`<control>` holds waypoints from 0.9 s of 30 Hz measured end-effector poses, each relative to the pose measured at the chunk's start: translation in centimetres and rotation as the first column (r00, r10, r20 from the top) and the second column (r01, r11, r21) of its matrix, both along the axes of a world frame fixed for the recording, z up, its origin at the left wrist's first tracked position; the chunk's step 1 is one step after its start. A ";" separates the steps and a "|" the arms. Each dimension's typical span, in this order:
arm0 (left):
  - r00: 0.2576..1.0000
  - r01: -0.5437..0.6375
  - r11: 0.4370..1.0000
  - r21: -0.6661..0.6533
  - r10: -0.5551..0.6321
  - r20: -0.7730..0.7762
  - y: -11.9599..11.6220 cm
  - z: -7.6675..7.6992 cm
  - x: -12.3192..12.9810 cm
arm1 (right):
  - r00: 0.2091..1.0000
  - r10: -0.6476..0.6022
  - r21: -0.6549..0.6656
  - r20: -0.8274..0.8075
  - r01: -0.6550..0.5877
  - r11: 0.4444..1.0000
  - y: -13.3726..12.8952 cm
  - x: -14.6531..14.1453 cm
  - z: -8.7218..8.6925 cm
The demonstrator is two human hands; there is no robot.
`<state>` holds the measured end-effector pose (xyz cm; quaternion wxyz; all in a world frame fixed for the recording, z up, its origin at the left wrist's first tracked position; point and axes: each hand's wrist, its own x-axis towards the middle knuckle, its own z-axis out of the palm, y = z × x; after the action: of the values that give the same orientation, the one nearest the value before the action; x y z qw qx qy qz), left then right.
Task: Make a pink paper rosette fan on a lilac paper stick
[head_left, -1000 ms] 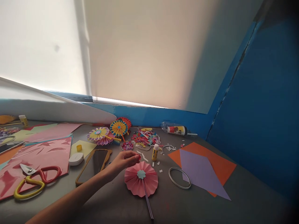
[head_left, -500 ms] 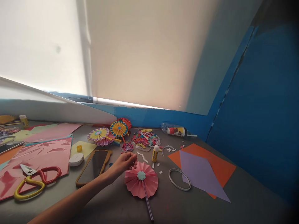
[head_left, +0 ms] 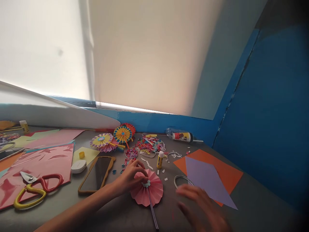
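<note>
A pleated pink paper fan [head_left: 154, 190] lies flat on the table, with a small light-blue flower [head_left: 147, 184] at its centre and a thin purple stick [head_left: 152, 209] running down toward me. My left hand [head_left: 135, 174] reaches over the fan's upper left; its fingers are pinched together at the flower, and whatever they hold is too small to make out. At the lower right my right hand [head_left: 200, 206] is blurred by motion, thumb and fingers apart, nothing in it. Just beyond it rests a white ring [head_left: 177, 183], partly covered by the fingers.
Behind the fan stands a glue stick [head_left: 160, 160] among paper scraps [head_left: 151, 145]. Purple paper [head_left: 207, 180] overlaps orange sheets [head_left: 229, 170] on the right. To the left are a phone [head_left: 98, 174], scissors [head_left: 36, 188] and pink paper [head_left: 53, 161]. Finished-looking paper fans [head_left: 123, 133] lie at the back.
My left hand has moved down and slightly right onto the fan's centre. My right hand has come into view from the lower right, over the edge of the white ring.
</note>
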<state>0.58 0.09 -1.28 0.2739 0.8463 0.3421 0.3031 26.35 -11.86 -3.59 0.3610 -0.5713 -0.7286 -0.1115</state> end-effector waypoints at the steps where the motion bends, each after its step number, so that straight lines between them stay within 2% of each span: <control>1: 1.000 -0.011 1.000 -0.001 0.011 0.000 0.2 -0.2 -0.1 | 0.999 -0.032 0.004 -0.001 0.032 0.999 1.0 0.6 -0.5; 3: 0.999 -0.026 1.000 -0.009 0.026 0.023 0.7 -0.6 -0.2 | 0.988 -0.156 0.001 0.008 0.156 0.988 2.6 1.8 -1.9; 5: 0.997 -0.040 0.999 -0.005 0.040 0.063 1.1 -0.9 -0.4 | 0.976 -0.215 -0.035 0.043 0.216 0.976 3.6 2.8 -3.4; 8: 0.992 -0.055 0.998 -0.004 0.055 0.111 1.3 -1.0 -0.4 | 0.977 -0.199 -0.088 0.070 0.205 0.975 4.2 3.4 -4.2; 10: 0.987 -0.045 0.999 -0.028 0.049 0.154 1.2 -0.7 -0.3 | 0.984 -0.177 -0.062 0.033 0.179 0.982 4.2 3.1 -3.3; 12: 0.978 -0.002 0.998 -0.070 0.017 0.207 0.7 -0.1 -0.1 | 0.989 -0.135 -0.018 -0.062 0.135 0.991 3.8 2.2 -1.1; 13: 0.972 0.029 0.995 -0.094 -0.006 0.235 0.4 0.3 0.0 | 0.987 -0.091 -0.025 -0.134 0.088 0.996 3.6 1.5 0.3; 15: 0.955 0.112 0.982 -0.151 -0.064 0.290 -0.2 1.2 0.1 | 0.954 0.063 -0.089 -0.292 -0.093 0.992 3.0 -0.1 3.2; 17: 0.922 0.223 0.952 -0.211 -0.136 0.361 -0.9 2.2 0.2 | 0.859 0.195 -0.171 -0.473 -0.307 0.936 2.7 -1.8 5.6; 19: 0.881 0.344 0.899 -0.272 -0.209 0.425 -1.5 3.1 0.0 | 0.744 0.259 -0.218 -0.615 -0.477 0.851 3.0 -3.2 7.2; 21: 0.854 0.429 0.844 -0.322 -0.263 0.449 -1.9 3.8 -0.2 | 0.652 0.281 -0.229 -0.704 -0.583 0.780 3.9 -4.0 7.7; 23: 0.838 0.465 0.814 -0.348 -0.278 0.471 -2.0 4.0 -0.5 | 0.613 0.291 -0.224 -0.735 -0.624 0.749 5.1 -4.5 7.7; 25: 0.827 0.466 0.806 -0.364 -0.251 0.504 -1.9 3.8 -0.5 | 0.643 0.300 -0.203 -0.705 -0.588 0.783 6.0 -4.8 7.5; 27: 0.825 0.439 0.822 -0.364 -0.208 0.525 -1.7 3.5 -0.5 | 0.704 0.325 -0.135 -0.631 -0.513 0.848 6.5 -5.1 7.4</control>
<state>0.11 -1.61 2.22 0.5926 0.7032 0.1763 0.3511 21.23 -5.35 3.78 0.4918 -0.4419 -0.7006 0.2684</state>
